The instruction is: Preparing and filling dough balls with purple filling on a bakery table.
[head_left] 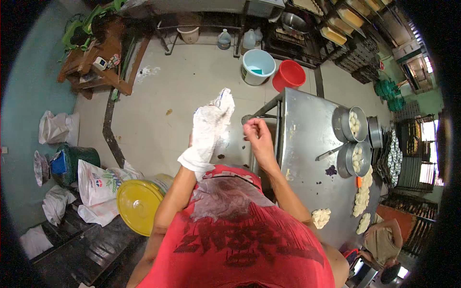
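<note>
A steel table (305, 139) fills the right side. To its left, a white cloth (207, 132) stretches ahead over the forward-reaching left hand (190, 139), fingers hidden, grip impossible to tell. The right hand (260, 141), raised between cloth and table, half-curls blurred fingers; whether the tips meet, I cannot tell.

A white cloth (206, 134), limp and creased, covers most of the left hand (190, 140). Its surface has faint greyish smudges, with a blue mark by its far end. It stretches lengthwise from a wider, folded near end at the wrist to a narrower, ragged far end leaning right. Whether fingers grip it underneath is hidden.
</note>
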The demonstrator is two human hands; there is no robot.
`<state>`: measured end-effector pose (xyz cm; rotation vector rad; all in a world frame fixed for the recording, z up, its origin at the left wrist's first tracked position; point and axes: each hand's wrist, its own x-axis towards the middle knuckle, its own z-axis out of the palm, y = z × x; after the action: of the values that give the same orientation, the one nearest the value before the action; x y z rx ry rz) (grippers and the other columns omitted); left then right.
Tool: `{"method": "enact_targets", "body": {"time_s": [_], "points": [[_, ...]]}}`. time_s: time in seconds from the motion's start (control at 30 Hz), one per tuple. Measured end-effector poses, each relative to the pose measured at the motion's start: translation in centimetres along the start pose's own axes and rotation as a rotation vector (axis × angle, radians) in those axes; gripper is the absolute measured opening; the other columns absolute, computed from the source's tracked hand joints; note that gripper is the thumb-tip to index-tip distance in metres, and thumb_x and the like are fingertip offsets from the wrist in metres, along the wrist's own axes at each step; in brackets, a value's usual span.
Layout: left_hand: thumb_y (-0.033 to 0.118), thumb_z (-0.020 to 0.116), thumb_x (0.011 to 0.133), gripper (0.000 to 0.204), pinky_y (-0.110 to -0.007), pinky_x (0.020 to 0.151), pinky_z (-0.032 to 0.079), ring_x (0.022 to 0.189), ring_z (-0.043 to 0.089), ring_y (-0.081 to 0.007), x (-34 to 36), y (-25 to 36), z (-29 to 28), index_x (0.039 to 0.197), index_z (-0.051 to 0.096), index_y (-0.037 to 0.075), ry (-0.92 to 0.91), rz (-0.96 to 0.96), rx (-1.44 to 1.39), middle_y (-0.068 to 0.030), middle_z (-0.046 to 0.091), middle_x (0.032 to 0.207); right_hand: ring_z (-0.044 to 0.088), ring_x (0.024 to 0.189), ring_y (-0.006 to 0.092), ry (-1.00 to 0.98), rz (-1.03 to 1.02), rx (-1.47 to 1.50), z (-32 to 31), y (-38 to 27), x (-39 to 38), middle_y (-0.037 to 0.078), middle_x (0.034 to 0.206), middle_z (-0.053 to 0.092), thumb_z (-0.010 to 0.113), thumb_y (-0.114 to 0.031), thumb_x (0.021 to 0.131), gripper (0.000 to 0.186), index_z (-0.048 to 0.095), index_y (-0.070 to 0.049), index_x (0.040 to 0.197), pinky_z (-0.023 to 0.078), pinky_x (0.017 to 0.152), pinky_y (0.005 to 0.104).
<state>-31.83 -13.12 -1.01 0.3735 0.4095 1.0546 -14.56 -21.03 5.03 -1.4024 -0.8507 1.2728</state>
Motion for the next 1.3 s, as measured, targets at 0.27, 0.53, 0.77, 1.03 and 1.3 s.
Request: {"method": "enact_targets", "body": {"time_s": [0.27,0.53,0.77,1.03,1.3], "points": [[0.026,0.047,0.106,0.034,-0.037,0.1,0.044,0.114,0.055,-0.0216,-1.7,10.2,-3.0,0.132,0.055,0.006,0.268,0.407,0.776,-0.0102,0.055,0.124,0.058,0.084,0.0066,-0.304,0.277,0.082,12.0,-0.8,2.6,-0.002,0.087,0.065,0.069,-0.016,0.097,0.023,0.066,-0.001,0.114,0.048,0.079,0.0246],[0.023,0.044,0.106,0.038,-0.043,0.111,0.037,0.126,0.051,-0.0324,0.1,16.4,-8.4,0.129,0.059,-0.003,0.334,0.38,1.384,-0.019,0.055,0.134,0.053,0.068,0.0017,-0.167,-0.066,0.072,15.3,-5.8,8.0,-0.002,0.082,0.063,0.068,-0.017,0.099,0.018,0.06,-0.003,0.108,0.041,0.059,0.0191],[0.017,0.054,0.103,0.045,-0.037,0.108,0.043,0.123,0.057,-0.0191,6.5,16.1,-1.0,0.144,0.047,0.002,0.118,-0.203,0.169,-0.0104,0.058,0.136,0.053,0.066,0.0025,-0.129,0.03,0.155,15.2,-7.3,17.8,-0.004,0.079,0.062,0.067,-0.016,0.101,0.015,0.057,-0.005,0.103,0.041,0.056,0.0216],[0.01,0.06,0.1,0.043,-0.034,0.1,0.052,0.115,0.063,-0.018,21.4,19.3,-2.0,0.141,0.051,0.0,0.124,-0.144,0.295,-0.0088,0.065,0.124,0.061,0.097,0.0112,0.094,0.005,-0.064,9.0,-5.3,33.3,0.004,0.108,0.067,0.063,-0.027,0.102,0.027,0.062,-0.006,0.118,0.048,0.078,0.0281],[0.016,0.064,0.099,0.043,-0.034,0.098,0.051,0.115,0.063,-0.0205,34.1,25.9,3.4,0.136,0.055,-0.004,0.147,-0.149,0.612,-0.0096,0.064,0.126,0.058,0.124,0.0288,-0.67,0.631,0.901,10.8,-6.3,45.5,0.012,0.135,0.061,0.047,-0.042,0.106,0.049,0.054,-0.006,0.139,0.048,0.108,0.0477]]}}
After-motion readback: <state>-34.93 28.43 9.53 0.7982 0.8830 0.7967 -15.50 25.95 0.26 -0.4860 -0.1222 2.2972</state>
